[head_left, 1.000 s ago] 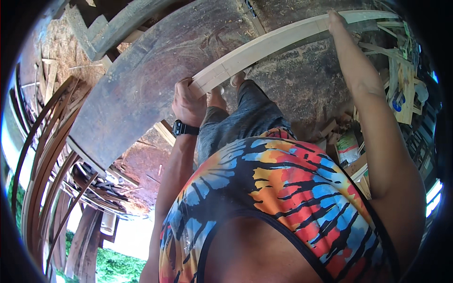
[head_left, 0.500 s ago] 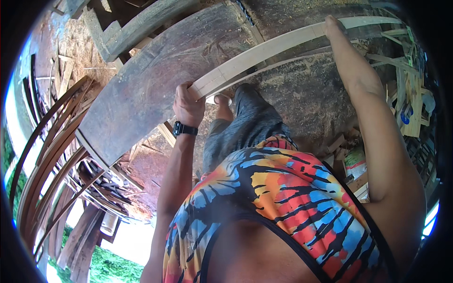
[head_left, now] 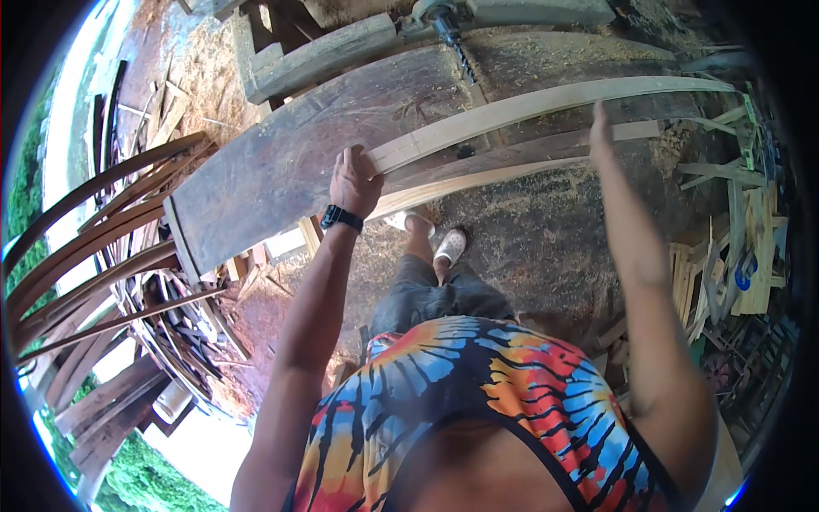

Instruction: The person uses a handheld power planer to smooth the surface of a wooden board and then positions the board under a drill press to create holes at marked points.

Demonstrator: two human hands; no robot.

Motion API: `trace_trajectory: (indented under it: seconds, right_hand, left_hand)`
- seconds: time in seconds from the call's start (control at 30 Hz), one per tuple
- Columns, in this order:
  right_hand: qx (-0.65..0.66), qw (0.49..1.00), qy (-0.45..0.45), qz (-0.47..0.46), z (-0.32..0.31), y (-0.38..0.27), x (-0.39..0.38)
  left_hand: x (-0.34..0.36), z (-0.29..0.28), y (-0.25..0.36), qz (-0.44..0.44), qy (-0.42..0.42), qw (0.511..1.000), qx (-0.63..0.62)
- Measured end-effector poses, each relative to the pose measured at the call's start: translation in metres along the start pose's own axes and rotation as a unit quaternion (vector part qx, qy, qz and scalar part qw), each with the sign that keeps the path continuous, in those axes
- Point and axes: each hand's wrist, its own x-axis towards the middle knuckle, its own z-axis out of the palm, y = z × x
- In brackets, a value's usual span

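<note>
A long pale wooden plank lies across the dark work table, running from my left hand toward the far right. My left hand, with a black watch on its wrist, is closed around the plank's left end. Seen edge-on, my right hand is at the plank's near edge, further right, its fingers stretched out straight. Whether it touches the plank I cannot tell. Beyond the plank's middle, a drill bit in a dark chuck points toward it.
A heavy timber beam lies behind the table. Curved dark boards stick out at the left, above a scrap-wood heap. Wood offcuts are piled at the right. Sawdust covers the floor around my feet.
My right hand has gone from gripping the plank to stretched-out fingers at its near edge. The left hand keeps its hold. The view has shifted, bringing the drill chuck and both feet into sight.
</note>
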Motion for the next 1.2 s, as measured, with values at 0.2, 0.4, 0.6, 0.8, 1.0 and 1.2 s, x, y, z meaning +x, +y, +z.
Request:
trace_trajectory:
  seconds: [0.2,0.4,0.6,0.8,1.0,1.2]
  right_hand:
    - [-0.371,0.909,-0.152,-0.113,-0.069,0.184,-0.256]
    - [-0.515,0.706,-0.476,0.1,-0.183,0.351,-0.509]
    - [-0.099,0.879,-0.07,0.461,-0.154,0.325,-0.615]
    - [0.051,0.884,0.056,0.462,-0.07,0.287,-0.667]
    - [0.047,0.882,0.017,0.468,-0.018,0.283,-0.692]
    - [-0.046,0.924,-0.001,0.38,0.006,0.331,-0.736]
  left_hand:
    - [-0.002,-0.007,0.029,0.058,0.008,0.988,0.144]
    - [-0.021,0.015,0.063,0.072,-0.048,0.97,0.229]
    - [0.004,0.055,0.107,0.239,-0.183,0.952,0.055]
    - [-0.016,0.068,0.14,0.449,-0.323,0.833,0.028]
    - [0.009,0.004,0.1,0.303,-0.201,0.93,0.062]
    - [0.062,0.003,0.008,0.334,-0.223,0.914,0.047]
